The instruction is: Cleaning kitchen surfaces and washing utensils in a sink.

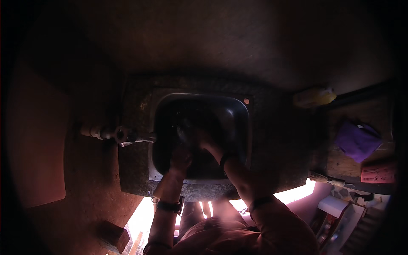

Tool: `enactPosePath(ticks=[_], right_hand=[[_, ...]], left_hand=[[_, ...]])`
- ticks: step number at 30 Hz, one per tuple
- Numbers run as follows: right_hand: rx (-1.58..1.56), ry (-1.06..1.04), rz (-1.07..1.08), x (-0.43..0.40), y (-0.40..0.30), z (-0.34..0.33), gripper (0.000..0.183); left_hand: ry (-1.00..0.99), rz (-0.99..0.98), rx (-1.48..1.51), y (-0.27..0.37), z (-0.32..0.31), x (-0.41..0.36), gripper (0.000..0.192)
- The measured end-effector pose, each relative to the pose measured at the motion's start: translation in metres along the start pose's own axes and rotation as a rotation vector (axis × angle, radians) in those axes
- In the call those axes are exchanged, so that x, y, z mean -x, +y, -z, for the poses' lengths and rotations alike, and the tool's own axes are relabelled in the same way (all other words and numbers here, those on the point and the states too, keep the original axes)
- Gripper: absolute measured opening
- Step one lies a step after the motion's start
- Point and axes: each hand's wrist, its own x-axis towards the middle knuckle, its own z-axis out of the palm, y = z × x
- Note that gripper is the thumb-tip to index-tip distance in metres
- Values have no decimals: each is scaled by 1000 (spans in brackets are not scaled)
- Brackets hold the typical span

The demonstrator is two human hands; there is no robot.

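Note:
Both my hands reach down into a stainless steel sink basin (234, 111) set in a dark stone counter (204, 190). My left hand (181, 157) is over the near left part of the basin, its fingers lost in shadow. Farther in, near the middle, is my right hand (203, 138), also dim and blurred. Just ahead of them a faint pale glint shows in the basin; it is too dark to tell what it is or whether either hand holds anything. A metal tap (127, 137) comes from the left, its spout ending over the basin's left rim.
On the right lie a purple cloth (358, 140), a pink printed packet (378, 173) and a brush (330, 179). A yellowish bottle or packet (314, 97) is at the back right. A wooden block (113, 236) juts out at the lower left.

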Motion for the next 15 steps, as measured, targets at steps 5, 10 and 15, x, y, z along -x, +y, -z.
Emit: enactPosePath(ticks=[5, 10, 15], right_hand=[[-726, 8, -140, -2, -56, 31, 21], [-972, -234, 32, 14, -155, 126, 19], [-661, 42, 418, 19, -171, 130, 20]], left_hand=[[459, 562, 1244, 32, 29, 8, 34], [310, 384, 1518, 44, 49, -24, 44], [213, 40, 1704, 14, 55, -33, 38]])
